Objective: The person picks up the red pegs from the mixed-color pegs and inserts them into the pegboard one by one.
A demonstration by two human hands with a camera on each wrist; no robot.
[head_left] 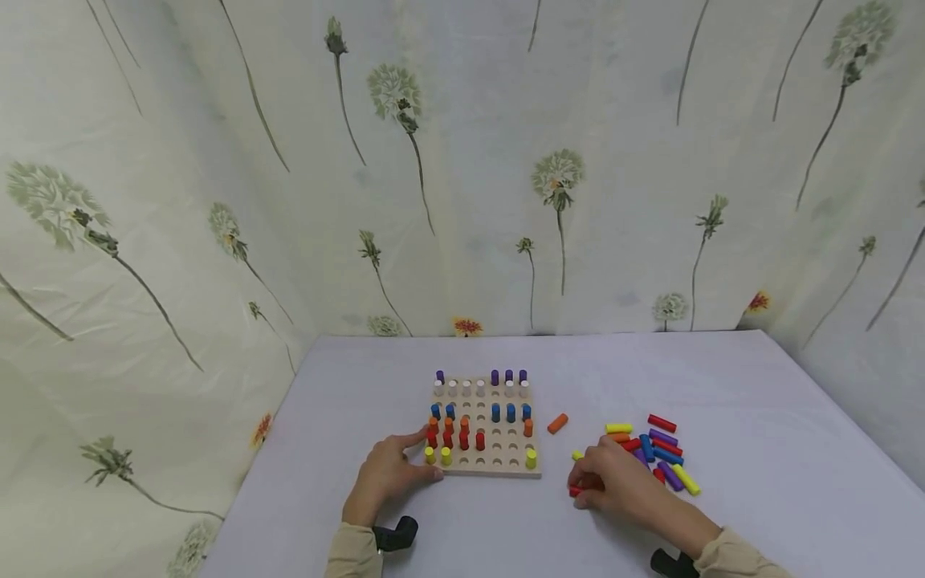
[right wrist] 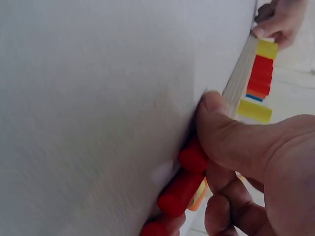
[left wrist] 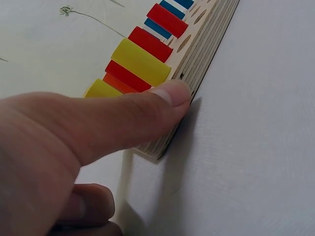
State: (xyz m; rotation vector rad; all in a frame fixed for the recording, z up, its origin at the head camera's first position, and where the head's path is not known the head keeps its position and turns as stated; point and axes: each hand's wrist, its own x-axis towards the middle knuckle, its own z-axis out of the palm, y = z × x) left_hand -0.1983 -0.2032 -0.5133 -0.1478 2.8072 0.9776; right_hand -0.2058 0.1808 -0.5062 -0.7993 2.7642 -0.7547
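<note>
A wooden pegboard (head_left: pixel 499 466) holds rows of upright coloured pegs, with purple and white at the back and yellow at the front. My left hand (head_left: pixel 390 474) grips its front left corner; the thumb (left wrist: pixel 147 110) presses along the layered front edge, below a yellow peg (left wrist: pixel 142 61). To the right of the board, my right hand (head_left: pixel 614 482) is down at the table with a red peg (right wrist: pixel 193 156) between thumb and curled fingers. Other red pegs (right wrist: pixel 177 194) lie close by under that hand. Its far fingertips are partly hidden.
Loose pegs (head_left: pixel 668 453) in several colours lie scattered right of my right hand. A single orange peg (head_left: pixel 557 424) lies between board and pile. A flower-print cloth (head_left: pixel 462 160) hangs behind the white table (head_left: pixel 361 361).
</note>
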